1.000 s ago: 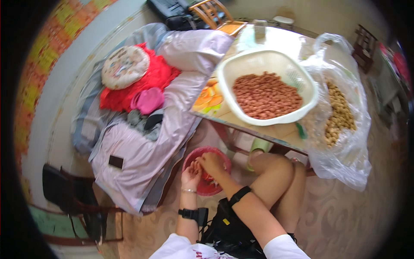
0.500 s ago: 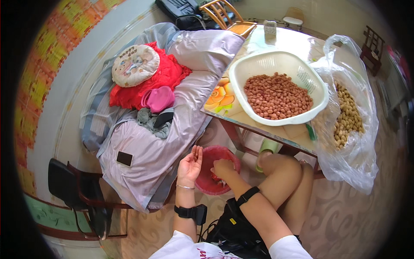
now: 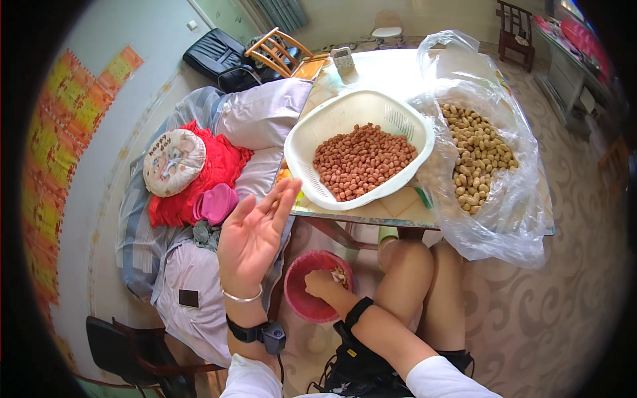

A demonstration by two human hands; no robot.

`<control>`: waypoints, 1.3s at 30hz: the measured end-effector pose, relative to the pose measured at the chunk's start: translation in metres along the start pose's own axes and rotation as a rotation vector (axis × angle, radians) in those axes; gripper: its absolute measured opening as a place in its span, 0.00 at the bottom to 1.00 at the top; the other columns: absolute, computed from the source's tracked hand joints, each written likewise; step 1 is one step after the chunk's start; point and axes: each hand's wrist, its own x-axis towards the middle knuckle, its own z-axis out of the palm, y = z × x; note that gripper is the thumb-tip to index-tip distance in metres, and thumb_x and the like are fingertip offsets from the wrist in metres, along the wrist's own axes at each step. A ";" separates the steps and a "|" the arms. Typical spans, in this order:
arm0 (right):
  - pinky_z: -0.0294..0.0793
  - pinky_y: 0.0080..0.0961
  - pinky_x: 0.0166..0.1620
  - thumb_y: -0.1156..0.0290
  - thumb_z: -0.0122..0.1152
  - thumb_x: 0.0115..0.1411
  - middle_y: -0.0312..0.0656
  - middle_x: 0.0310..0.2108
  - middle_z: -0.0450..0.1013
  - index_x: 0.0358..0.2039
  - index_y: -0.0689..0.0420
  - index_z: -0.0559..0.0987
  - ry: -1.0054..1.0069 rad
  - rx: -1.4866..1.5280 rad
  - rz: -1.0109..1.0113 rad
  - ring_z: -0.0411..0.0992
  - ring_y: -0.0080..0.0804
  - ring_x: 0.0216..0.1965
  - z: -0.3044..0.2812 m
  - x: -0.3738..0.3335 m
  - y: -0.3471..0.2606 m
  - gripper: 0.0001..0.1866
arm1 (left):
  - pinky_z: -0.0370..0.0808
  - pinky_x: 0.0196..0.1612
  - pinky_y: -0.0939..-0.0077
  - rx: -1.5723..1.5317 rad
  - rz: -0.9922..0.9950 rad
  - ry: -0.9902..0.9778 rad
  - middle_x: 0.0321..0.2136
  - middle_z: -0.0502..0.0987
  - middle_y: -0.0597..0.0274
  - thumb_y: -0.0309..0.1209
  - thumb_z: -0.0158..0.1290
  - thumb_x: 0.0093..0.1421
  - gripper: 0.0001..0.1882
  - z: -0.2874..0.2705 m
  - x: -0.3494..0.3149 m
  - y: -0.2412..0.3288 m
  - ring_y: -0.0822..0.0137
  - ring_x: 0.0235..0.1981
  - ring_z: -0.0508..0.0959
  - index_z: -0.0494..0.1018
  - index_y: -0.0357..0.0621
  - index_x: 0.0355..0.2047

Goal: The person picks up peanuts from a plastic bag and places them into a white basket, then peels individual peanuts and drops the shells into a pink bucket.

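Observation:
My left hand (image 3: 251, 239) is raised beside the near left corner of the table, palm up. Its fingers are stretched out and lightly cupped, and no object shows in the palm. My right hand (image 3: 322, 285) reaches into a red bucket (image 3: 294, 306) on the floor by my legs. Its fingers look curled, and what they hold, if anything, is hidden. Pale bits like peanut shells (image 3: 340, 276) lie in the bucket. On the table a white plastic basket (image 3: 308, 126) holds many shelled reddish peanuts (image 3: 365, 159). Unshelled peanuts (image 3: 474, 159) fill a clear plastic bag (image 3: 504, 232) to its right.
The table (image 3: 391, 202) stands over my knees. To the left, a cloth-covered couch (image 3: 192, 265) carries a round cushion (image 3: 174, 162), red fabric (image 3: 225, 162), a pink item (image 3: 215, 202) and a phone (image 3: 188, 298). A dark chair (image 3: 119, 345) stands at the lower left.
My left hand has risen from beside the bucket toward the table corner, nearer the camera. The right hand stays at the bucket. The view has shifted, showing more of the far room.

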 end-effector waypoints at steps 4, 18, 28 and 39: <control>0.72 0.38 0.36 0.66 0.53 0.47 0.48 0.31 0.75 0.29 0.56 0.80 -0.032 0.000 0.054 0.74 0.43 0.35 -0.003 -0.004 -0.002 0.11 | 0.50 0.63 0.61 0.006 -0.142 -0.025 0.57 0.42 0.30 0.26 0.35 0.59 0.28 0.015 0.029 -0.025 0.47 0.61 0.45 0.39 0.17 0.54; 0.73 0.35 0.34 0.69 0.50 0.50 0.45 0.32 0.75 0.29 0.55 0.80 0.003 -0.044 0.012 0.75 0.40 0.35 -0.005 -0.007 -0.003 0.10 | 0.42 0.64 0.61 0.035 -0.141 0.043 0.59 0.37 0.36 0.25 0.38 0.57 0.35 0.009 0.063 -0.040 0.49 0.62 0.40 0.32 0.29 0.58; 0.73 0.36 0.32 0.69 0.50 0.49 0.45 0.30 0.75 0.27 0.55 0.80 0.022 -0.042 0.022 0.75 0.41 0.34 0.007 0.002 -0.001 0.10 | 0.55 0.60 0.65 0.528 0.064 -0.053 0.54 0.56 0.41 0.24 0.39 0.57 0.23 0.014 0.071 -0.073 0.55 0.58 0.56 0.53 0.29 0.53; 0.73 0.35 0.32 0.68 0.50 0.50 0.45 0.31 0.75 0.27 0.55 0.79 0.040 -0.035 0.015 0.75 0.41 0.33 -0.009 -0.007 0.005 0.10 | 0.68 0.46 0.69 2.411 0.756 -1.010 0.29 0.77 0.62 0.25 0.48 0.53 0.06 -0.010 0.108 -0.196 0.61 0.32 0.76 0.73 0.44 0.32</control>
